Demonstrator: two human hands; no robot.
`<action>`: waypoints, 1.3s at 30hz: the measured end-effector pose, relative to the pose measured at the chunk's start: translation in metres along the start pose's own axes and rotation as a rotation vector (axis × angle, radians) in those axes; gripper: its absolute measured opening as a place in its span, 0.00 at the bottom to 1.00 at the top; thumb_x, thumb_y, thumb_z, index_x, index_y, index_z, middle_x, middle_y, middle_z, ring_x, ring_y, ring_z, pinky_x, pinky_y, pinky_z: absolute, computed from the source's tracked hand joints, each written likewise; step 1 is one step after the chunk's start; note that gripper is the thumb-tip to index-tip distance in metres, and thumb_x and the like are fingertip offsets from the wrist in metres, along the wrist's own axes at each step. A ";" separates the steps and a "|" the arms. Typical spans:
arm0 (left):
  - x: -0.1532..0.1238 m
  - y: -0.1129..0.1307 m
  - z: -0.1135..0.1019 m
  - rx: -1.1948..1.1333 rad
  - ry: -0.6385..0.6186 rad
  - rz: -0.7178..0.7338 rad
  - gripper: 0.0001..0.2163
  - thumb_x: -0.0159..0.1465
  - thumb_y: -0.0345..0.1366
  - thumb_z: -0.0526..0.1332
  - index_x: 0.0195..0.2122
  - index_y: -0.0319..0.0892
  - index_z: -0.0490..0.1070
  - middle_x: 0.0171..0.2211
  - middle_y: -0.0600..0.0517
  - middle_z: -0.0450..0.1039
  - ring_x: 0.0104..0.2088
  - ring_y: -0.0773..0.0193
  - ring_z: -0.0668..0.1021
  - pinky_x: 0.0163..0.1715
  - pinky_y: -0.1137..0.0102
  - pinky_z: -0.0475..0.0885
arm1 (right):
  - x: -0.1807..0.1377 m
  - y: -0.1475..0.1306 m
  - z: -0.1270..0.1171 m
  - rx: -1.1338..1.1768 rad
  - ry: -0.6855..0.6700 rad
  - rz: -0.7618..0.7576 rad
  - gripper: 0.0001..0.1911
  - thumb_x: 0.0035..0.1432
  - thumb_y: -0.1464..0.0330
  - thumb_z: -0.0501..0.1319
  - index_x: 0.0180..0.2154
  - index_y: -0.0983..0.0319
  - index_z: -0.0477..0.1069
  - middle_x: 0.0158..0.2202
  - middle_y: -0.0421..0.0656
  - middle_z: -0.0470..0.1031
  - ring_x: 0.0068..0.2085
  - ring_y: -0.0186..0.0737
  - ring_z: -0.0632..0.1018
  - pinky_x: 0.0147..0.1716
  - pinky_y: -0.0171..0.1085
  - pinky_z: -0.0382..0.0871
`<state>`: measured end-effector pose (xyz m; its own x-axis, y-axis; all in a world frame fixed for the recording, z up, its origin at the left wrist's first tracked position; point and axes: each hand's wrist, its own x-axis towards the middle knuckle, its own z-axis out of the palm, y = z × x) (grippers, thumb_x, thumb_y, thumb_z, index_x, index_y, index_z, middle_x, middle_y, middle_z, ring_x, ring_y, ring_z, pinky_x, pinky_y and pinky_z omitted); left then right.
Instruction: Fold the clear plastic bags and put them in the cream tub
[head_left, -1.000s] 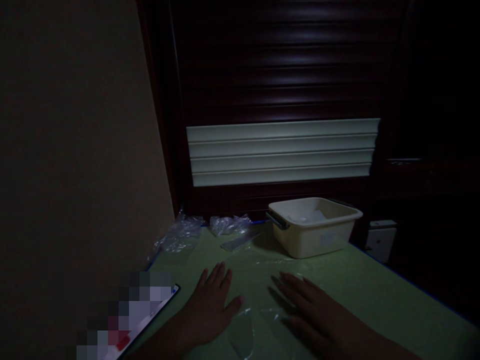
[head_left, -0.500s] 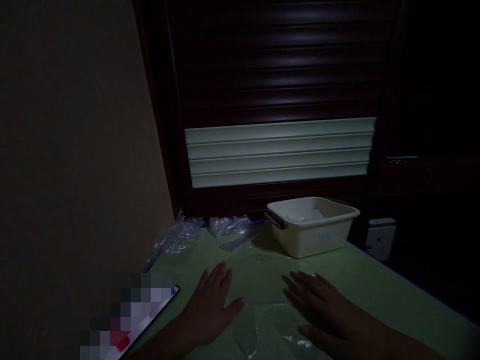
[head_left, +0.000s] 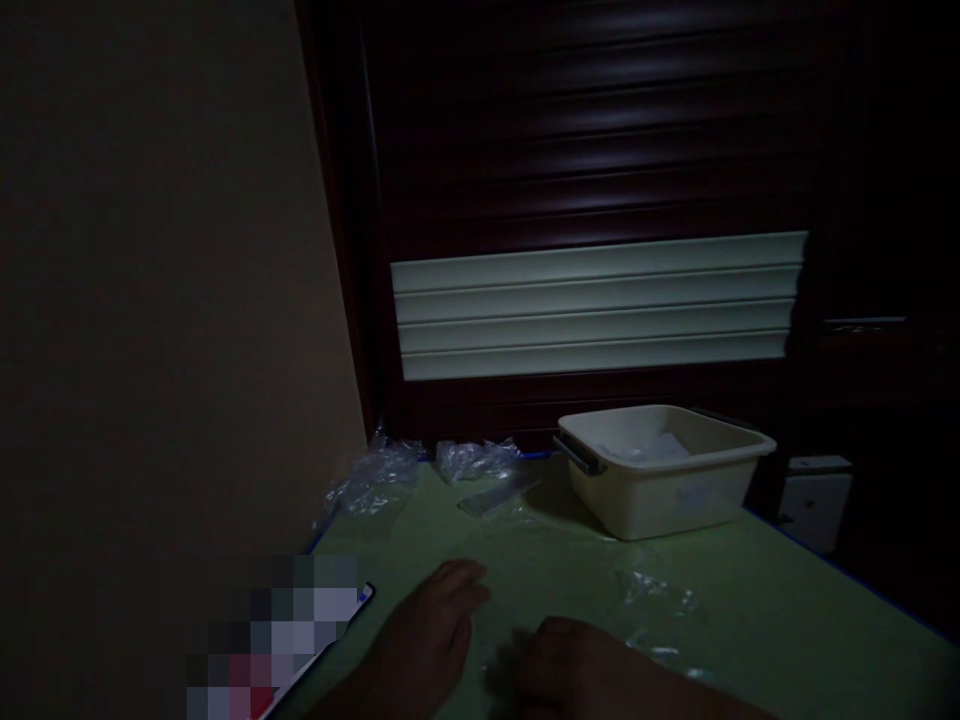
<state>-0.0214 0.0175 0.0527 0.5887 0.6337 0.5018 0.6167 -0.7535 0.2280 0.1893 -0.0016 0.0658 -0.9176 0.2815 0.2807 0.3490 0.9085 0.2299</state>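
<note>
My left hand (head_left: pixel 429 640) is low over the green tabletop (head_left: pixel 540 570), its fingers bent and pointing right, the thumb drawn in beneath them. Whatever the fingers may hold is too dark to make out. Just to the right, my right hand (head_left: pixel 574 665) curls downward with knuckles up. Its fingertips and thumb are in shadow, so their contents are hidden. A faint glint of clear plastic shows between the two hands. Beyond my right hand, crinkled clear plastic film (head_left: pixel 660 595) lies flat on the table.
A cream tub (head_left: pixel 667 495) with dark handles stands at the back right, clear plastic inside. Crumpled clear bags (head_left: pixel 382 475) lie in the far left corner by the wall (head_left: pixel 180 300). A phone-like screen (head_left: pixel 322 640), partly pixelated, is left of my left hand. A louvred door (head_left: pixel 592 310) rises behind.
Both hands were spread flat with fingers apart; now their fingers are bent. My right hand has moved left, closer to my left hand, uncovering the film. The view has shifted slightly left.
</note>
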 end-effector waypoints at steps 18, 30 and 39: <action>0.013 0.012 -0.012 -0.299 -0.086 -0.043 0.13 0.50 0.22 0.57 0.36 0.41 0.72 0.41 0.48 0.72 0.44 0.59 0.74 0.45 0.69 0.69 | -0.007 0.009 -0.014 1.484 0.407 0.804 0.18 0.49 0.54 0.64 0.26 0.62 0.65 0.24 0.39 0.68 0.28 0.35 0.69 0.31 0.35 0.61; 0.016 0.008 -0.004 -0.235 -0.007 -0.074 0.07 0.60 0.25 0.57 0.26 0.41 0.67 0.34 0.50 0.71 0.38 0.63 0.74 0.40 0.70 0.68 | -0.016 0.018 -0.002 1.226 0.556 0.914 0.22 0.56 0.50 0.58 0.40 0.62 0.66 0.31 0.43 0.71 0.31 0.39 0.73 0.31 0.37 0.66; 0.014 0.015 -0.006 0.007 0.011 -0.133 0.08 0.53 0.22 0.60 0.32 0.42 0.67 0.36 0.50 0.71 0.40 0.57 0.73 0.42 0.64 0.69 | -0.018 0.010 -0.034 0.523 0.185 0.449 0.14 0.57 0.77 0.51 0.42 0.66 0.71 0.41 0.52 0.75 0.41 0.44 0.75 0.40 0.41 0.71</action>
<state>-0.0072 0.0143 0.0682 0.4957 0.7259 0.4768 0.6924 -0.6617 0.2875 0.2157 -0.0084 0.0942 -0.6432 0.6481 0.4077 0.5058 0.7594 -0.4092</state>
